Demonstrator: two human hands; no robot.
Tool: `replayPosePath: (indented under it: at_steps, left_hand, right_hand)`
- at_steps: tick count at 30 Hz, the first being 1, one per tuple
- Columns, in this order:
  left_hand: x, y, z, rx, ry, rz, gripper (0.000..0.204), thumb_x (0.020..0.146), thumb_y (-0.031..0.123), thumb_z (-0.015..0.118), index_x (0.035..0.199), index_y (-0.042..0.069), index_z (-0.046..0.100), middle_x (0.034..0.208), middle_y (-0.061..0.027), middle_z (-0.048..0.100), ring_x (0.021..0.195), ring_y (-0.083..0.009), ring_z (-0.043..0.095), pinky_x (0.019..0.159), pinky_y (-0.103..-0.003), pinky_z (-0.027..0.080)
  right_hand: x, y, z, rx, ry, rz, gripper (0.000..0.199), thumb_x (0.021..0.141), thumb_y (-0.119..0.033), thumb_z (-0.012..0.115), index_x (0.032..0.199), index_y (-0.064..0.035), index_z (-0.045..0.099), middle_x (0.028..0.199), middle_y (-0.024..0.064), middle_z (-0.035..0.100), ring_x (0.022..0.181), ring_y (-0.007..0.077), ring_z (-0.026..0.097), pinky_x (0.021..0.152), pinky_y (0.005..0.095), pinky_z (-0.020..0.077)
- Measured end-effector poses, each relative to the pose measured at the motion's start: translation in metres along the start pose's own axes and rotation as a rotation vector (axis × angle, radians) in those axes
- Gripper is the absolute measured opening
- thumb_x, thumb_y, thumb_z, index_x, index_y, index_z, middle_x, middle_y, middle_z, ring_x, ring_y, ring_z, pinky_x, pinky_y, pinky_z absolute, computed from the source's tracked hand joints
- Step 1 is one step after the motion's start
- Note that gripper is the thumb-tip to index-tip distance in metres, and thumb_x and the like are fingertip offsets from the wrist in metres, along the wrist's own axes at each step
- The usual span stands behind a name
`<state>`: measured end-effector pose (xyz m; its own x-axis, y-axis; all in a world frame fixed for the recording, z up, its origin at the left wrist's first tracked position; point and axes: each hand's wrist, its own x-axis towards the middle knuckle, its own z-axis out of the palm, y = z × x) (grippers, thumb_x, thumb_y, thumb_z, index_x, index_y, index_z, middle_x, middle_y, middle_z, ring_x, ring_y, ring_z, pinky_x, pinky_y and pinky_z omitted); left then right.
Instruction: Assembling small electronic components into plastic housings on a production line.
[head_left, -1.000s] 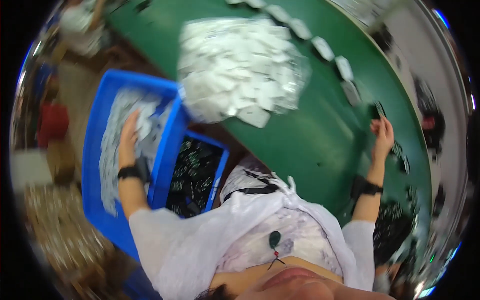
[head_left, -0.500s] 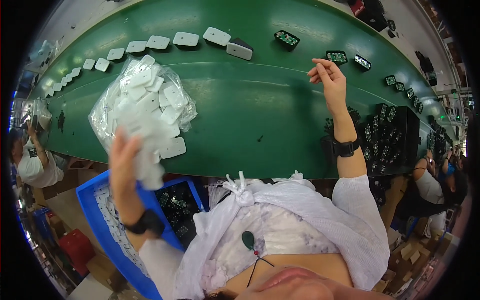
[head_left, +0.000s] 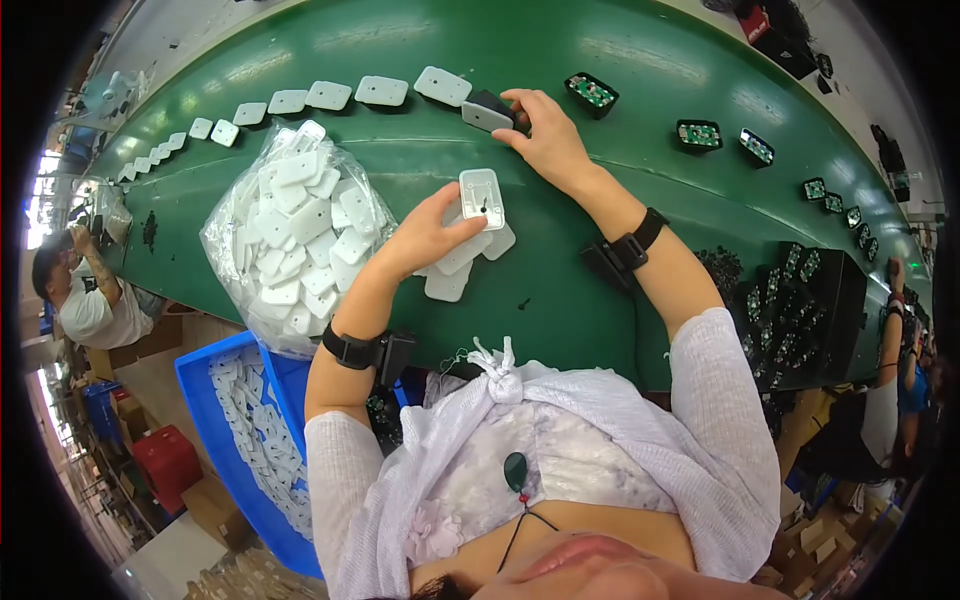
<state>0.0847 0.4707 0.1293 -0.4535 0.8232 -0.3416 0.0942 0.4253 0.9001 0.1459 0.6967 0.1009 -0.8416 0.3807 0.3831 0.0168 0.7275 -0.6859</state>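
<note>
Our left hand (head_left: 432,235) has swung right, clamped on a white cover (head_left: 480,190) over the table (head_left: 575,325); our right hand (head_left: 550,140) has moved left, gripping a capped box (head_left: 485,115) just beyond, bringing both pieces near.

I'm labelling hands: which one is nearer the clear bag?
Left. The left hand is just right of the bag, holding a white cover; the right hand is farther right, at a black case.

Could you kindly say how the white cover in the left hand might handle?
Probably stiff: the white cover juts out from the left hand without sagging. Likely light, being thin and shallow. Perhaps slightly slippery, given its smooth-looking edges.
</note>
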Motion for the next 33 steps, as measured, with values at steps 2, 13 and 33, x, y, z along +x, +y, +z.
replayPosePath:
  at_steps: [2,13,33]
  left_hand:
    - [-0.001,-0.002,0.000,0.022,-0.015,0.032,0.057,0.087,0.029,0.069,0.133,0.001,0.051,0.124,-0.0174,0.061,0.114,-0.0240,0.059,0.096,-0.034,0.046]
    - [-0.018,0.026,-0.002,0.497,0.117,0.059,0.052,0.085,0.035,0.070,0.127,0.008,0.056,0.115,-0.0147,0.056,0.098,-0.0343,0.062,0.082,-0.042,0.052]
    - [-0.004,0.023,0.075,1.021,0.332,0.541,0.063,0.074,0.016,0.077,0.131,0.004,0.051,0.123,-0.0153,0.050,0.113,-0.0312,0.049,0.097,-0.043,0.040]
  right_hand:
    - [0.004,0.003,0.002,0.081,-0.031,0.054,0.042,0.081,-0.016,0.076,0.118,-0.0056,0.060,0.100,0.0067,0.061,0.083,0.0174,0.060,0.075,0.0301,0.0508]
    - [0.041,0.027,-0.020,0.445,-0.235,0.446,0.030,0.089,-0.013,0.067,0.113,0.0046,0.064,0.092,0.0082,0.068,0.077,0.0119,0.064,0.071,0.0255,0.0546]
    - [0.019,0.052,-0.060,-0.713,-0.074,0.030,0.040,0.079,-0.023,0.075,0.118,-0.0161,0.064,0.113,0.0073,0.057,0.107,0.0280,0.054,0.086,0.0400,0.0498]
